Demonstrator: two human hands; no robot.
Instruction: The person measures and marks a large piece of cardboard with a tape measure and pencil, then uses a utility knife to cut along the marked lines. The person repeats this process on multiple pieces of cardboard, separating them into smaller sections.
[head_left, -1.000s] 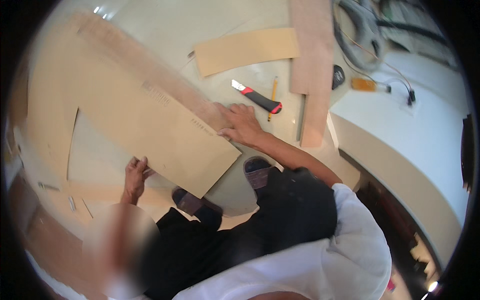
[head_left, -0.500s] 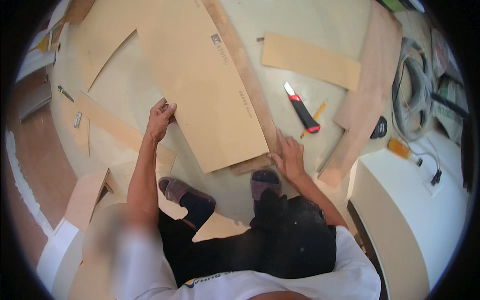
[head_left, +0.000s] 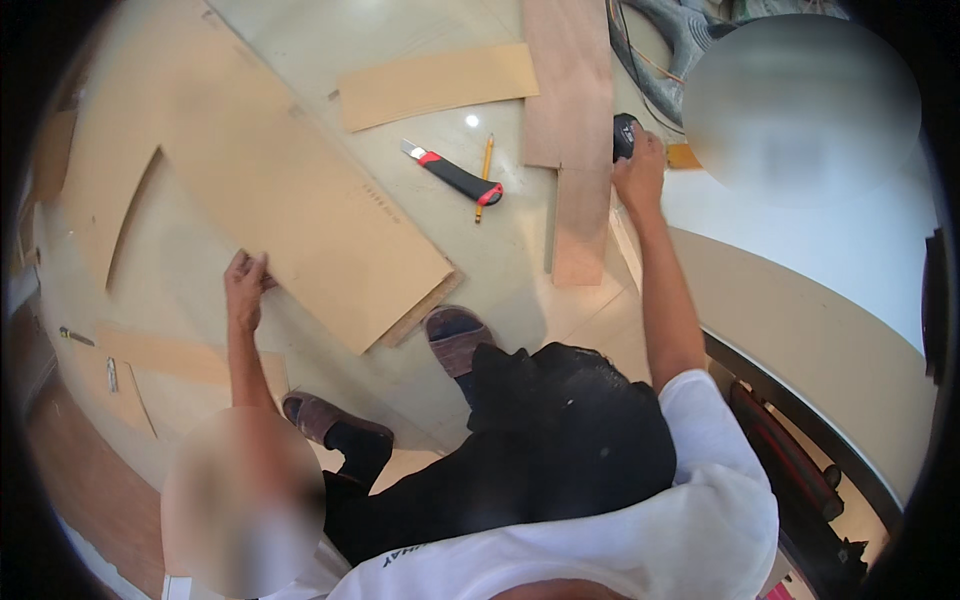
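My left hand (head_left: 248,285) grips the lower-left edge of a large tan cardboard sheet (head_left: 280,210), which lies over a wooden board (head_left: 425,312). My right hand (head_left: 640,165) is reaching out to the right, its fingers wrapped on a small black case (head_left: 623,134), apparently a tape measure. Right of the sheet lie a black-and-red utility knife (head_left: 460,178), its blade out, and a yellow pencil (head_left: 484,175). A tan strip (head_left: 430,85) lies above them.
Plywood boards (head_left: 565,90) lie beside my right hand. A grey coiled hose (head_left: 660,65) is at upper right. A white counter (head_left: 820,260) borders the right side. Thin offcuts (head_left: 180,350) and small tools lie on the left floor, near my slippered feet (head_left: 450,340).
My right hand has left the sheet's right edge and moved up and right onto the black case. My left hand remains on the sheet's edge. The view has shifted.
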